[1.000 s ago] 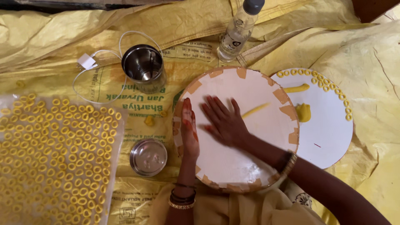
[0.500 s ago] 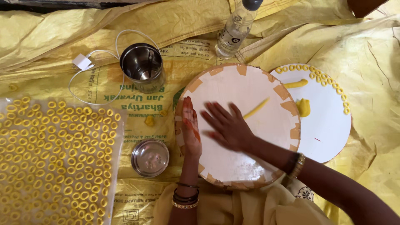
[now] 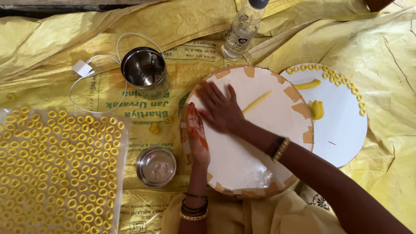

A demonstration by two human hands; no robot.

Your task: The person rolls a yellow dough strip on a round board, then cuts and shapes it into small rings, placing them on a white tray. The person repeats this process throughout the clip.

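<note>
A round white board (image 3: 264,151) with tan tape around its rim lies in front of me. My right hand (image 3: 220,110) lies flat on its upper left part, fingers spread, palm down. My left hand (image 3: 197,136) rests on edge along the board's left rim, fingers straight, holding nothing. A thin yellow dough strip (image 3: 257,101) lies on the board just right of my right hand. Whether any dough is under the right palm is hidden.
A second white disc (image 3: 342,125) at the right carries yellow dough rings along its rim and two dough lumps. A plastic sheet (image 3: 56,169) at the left holds several rows of rings. A steel cup (image 3: 145,71), a small steel bowl (image 3: 156,166), a clear bottle (image 3: 240,30) and a white cable (image 3: 82,69) lie on yellow sacking.
My right hand has slid up and to the left across the board, away from the dough strip. My left hand has stayed at the board's left rim.
</note>
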